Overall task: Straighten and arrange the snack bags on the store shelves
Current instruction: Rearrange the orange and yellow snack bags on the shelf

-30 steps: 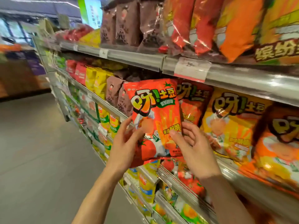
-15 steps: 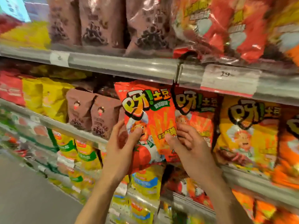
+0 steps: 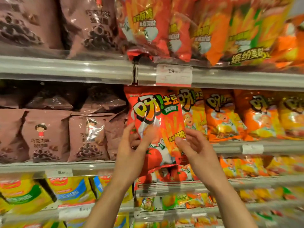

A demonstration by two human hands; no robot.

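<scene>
Red and glossy, the snack bag point(image 3: 156, 127) carries big yellow lettering at the top, drawn potato sticks down its right side and a tomato near the bottom corner. It is held upright in front of the middle shelf point(image 3: 230, 147), its top edge just under the price tag point(image 3: 174, 74) on the shelf rail above. The left hand point(image 3: 131, 148) grips the bag's left edge, thumb on the front and fingers point(image 3: 135, 139) clamped behind it. The right hand point(image 3: 195, 147) pinches the lower right side, thumb pressed on the front. Just beside it to the right stand orange bags point(image 3: 222, 116) of the same brand; brown bags point(image 3: 87, 137) fill the shelf to the left.
</scene>
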